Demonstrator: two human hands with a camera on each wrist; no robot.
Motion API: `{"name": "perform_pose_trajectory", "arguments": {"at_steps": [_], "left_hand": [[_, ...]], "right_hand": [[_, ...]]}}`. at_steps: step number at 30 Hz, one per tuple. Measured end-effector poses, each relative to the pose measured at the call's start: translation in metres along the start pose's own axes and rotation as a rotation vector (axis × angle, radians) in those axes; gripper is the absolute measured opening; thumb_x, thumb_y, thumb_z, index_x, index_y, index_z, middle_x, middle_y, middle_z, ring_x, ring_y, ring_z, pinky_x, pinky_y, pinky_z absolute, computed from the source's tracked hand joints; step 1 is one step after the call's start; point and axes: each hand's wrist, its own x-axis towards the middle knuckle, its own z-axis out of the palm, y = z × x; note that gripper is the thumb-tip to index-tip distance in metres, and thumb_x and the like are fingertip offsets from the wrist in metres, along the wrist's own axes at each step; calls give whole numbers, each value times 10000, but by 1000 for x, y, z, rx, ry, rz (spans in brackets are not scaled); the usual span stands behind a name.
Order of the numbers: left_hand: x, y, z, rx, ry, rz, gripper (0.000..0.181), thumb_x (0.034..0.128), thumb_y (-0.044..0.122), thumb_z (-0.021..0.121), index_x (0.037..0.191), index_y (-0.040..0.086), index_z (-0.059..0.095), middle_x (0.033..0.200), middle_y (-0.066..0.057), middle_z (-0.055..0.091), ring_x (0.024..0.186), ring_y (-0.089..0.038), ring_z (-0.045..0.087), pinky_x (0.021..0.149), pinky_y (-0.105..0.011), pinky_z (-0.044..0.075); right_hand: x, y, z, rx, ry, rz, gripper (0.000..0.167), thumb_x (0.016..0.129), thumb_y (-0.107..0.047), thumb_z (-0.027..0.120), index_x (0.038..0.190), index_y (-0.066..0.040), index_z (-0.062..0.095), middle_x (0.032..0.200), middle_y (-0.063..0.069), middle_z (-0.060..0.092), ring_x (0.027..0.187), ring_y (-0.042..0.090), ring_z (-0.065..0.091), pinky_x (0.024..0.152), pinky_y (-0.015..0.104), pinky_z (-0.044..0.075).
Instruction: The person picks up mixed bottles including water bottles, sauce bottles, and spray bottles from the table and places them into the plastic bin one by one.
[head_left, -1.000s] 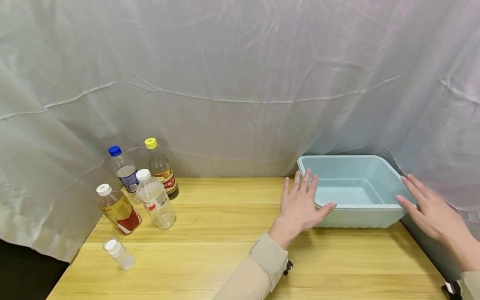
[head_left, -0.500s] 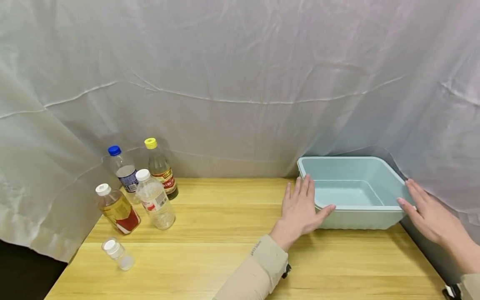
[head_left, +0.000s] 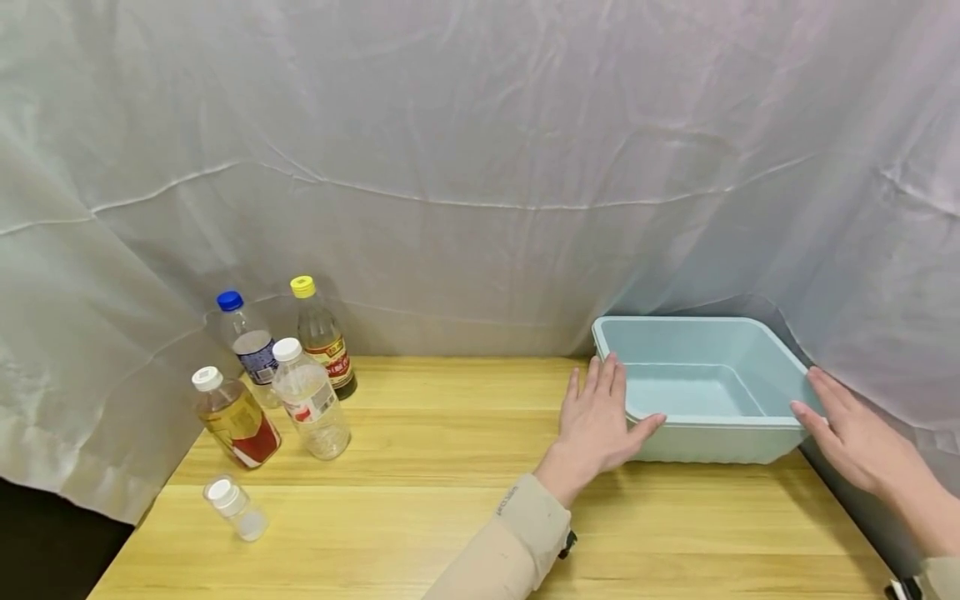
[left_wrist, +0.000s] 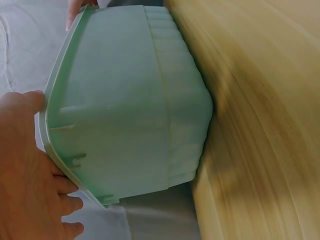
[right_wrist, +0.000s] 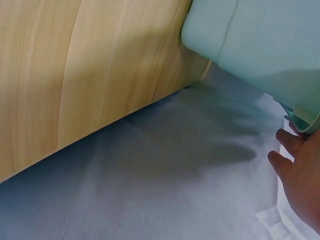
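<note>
The pale blue basin (head_left: 720, 440) sits at the right end of the desk (head_left: 450, 467), its long axis running between left hand (head_left: 597, 423) and right hand (head_left: 862, 435), both at its rim, grips wide, fingers extended.

Site: screened-off work station, apparently a recording set-up; type of building or room cannot be told. Evidence: creased grey cloth (head_left: 465, 125) hung as backdrop behind the desk (head_left: 420, 525) and along both sides; in the right wrist view it drops below the desk edge. Desk top pale wood-grain. Household items stand spaced out: yellow-capped bottle (head_left: 326, 346) and blue-capped bottle (head_left: 255, 350) among those at left, pale blue-green tub (head_left: 720, 442) at right. Black wrist-worn gear (head_left: 567, 544) shows on both wrists. Dark area (head_left: 52, 542) beyond cloth, lower left, indistinct.
</note>
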Motion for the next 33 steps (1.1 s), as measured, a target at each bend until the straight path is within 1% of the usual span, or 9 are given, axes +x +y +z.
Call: {"name": "perform_pose_trajectory", "arguments": {"at_steps": [5,10,13,20,23,25,27,29,33], "left_hand": [[-4,-6,0,-1,9,10,944,980,809,158,1674,171,206,1748,-1,115,1602,-179,89,1296,-391,146],[-10,-15,-1,-25,10,25,947,987,802,171,1678,154,177,1747,-18,121,1603,-202,101,1296,-407,144],[-14,-20,-3,-28,11,37,948,991,797,172,1676,142,180,1746,-21,130,1602,-211,116,1296,-416,148],[-23,-36,-10,-37,7,50,947,996,792,190,1672,129,199,1746,-24,123,1604,-211,100,1296,-428,150],[-28,-45,-12,-35,8,51,949,996,792,193,1672,125,195,1746,-35,130,1603,-220,102,1296,-433,149],[-32,-51,-14,-41,11,55,949,999,787,203,1671,117,197,1745,-43,135,1603,-228,108,1296,-436,141],[-35,-57,-15,-46,12,60,953,1000,786,202,1670,108,196,1744,-52,139,1603,-235,109,1298,-433,135],[-39,-62,-17,-51,13,72,956,1004,781,203,1666,93,199,1742,-66,142,1604,-246,106,1299,-426,124],[-46,-75,-19,-52,8,92,957,1010,773,201,1664,74,193,1742,-85,135,1605,-261,80,1298,-408,97]], "right_hand": [[-2,-8,2,-1,1,7,670,1136,-278,393,1629,65,96,1695,291,76,1533,532,87,1272,553,-40],[-2,-17,4,-18,-10,31,681,1136,-311,397,1636,48,104,1700,273,86,1489,584,165,1184,724,119],[-2,-22,5,-24,-19,38,691,1136,-329,398,1641,35,97,1706,260,82,1461,610,196,1114,771,187],[-4,-38,6,-34,-1,30,702,1120,-348,441,1646,11,144,1711,217,139,1407,637,274,1107,761,217],[-3,-46,8,-47,-17,29,719,1116,-377,444,1651,-5,141,1717,199,139,1407,631,283,1124,745,220],[-2,-52,9,-54,-25,21,729,1114,-389,447,1651,-3,140,1717,198,139,1437,604,271,1209,676,158],[-2,-57,10,-56,-29,9,737,1113,-393,452,1648,5,140,1716,199,136,1471,569,250,1281,555,56],[-2,-62,10,-53,-26,0,738,1111,-392,460,1648,6,145,1713,204,144,1480,555,249,1297,477,3],[-4,-74,12,-29,-36,10,748,1105,-408,476,1663,-46,134,1713,192,149,1454,592,255,1263,599,89]]}}
